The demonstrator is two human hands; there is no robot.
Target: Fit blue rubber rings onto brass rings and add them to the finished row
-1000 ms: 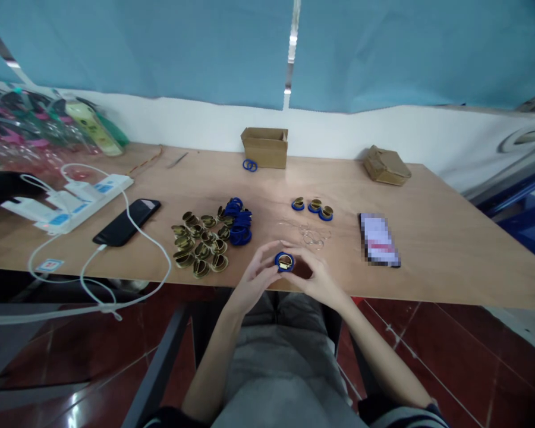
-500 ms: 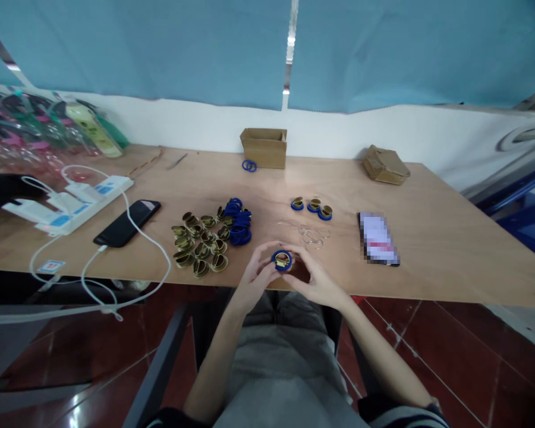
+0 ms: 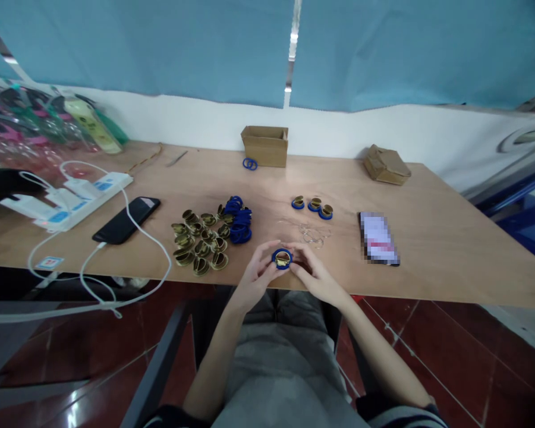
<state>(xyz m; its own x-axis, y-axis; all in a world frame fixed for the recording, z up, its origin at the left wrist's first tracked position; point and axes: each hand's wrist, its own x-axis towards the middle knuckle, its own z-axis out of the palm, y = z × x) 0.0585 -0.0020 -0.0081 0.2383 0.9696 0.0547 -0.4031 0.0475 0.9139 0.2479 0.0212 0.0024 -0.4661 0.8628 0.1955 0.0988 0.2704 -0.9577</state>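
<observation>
Both of my hands pinch one small brass piece with a blue ring round it [image 3: 282, 258], held just above the near edge of the wooden table [image 3: 450, 249]. My left hand [image 3: 257, 273] grips it from the left, my right hand [image 3: 314, 274] from the right. A heap of loose brass pieces [image 3: 200, 244] lies to the left, with a pile of blue rings [image 3: 238, 220] beside it. Three brass pieces fitted with blue rings [image 3: 312, 206] sit further back. Thin wire loops [image 3: 310, 235] lie just beyond my fingers.
A black phone [image 3: 125, 220] on a white cable [image 3: 129, 261] and a power strip [image 3: 66, 202] lie at the left. A second phone [image 3: 378, 238] lies at the right. Open cardboard box [image 3: 264, 145], two blue rings [image 3: 249, 163] and a brown packet [image 3: 386, 164] stand at the back.
My hands and the ringed piece have shifted slightly up and away from me; my fingers have closed tighter round it. Nothing on the table has moved.
</observation>
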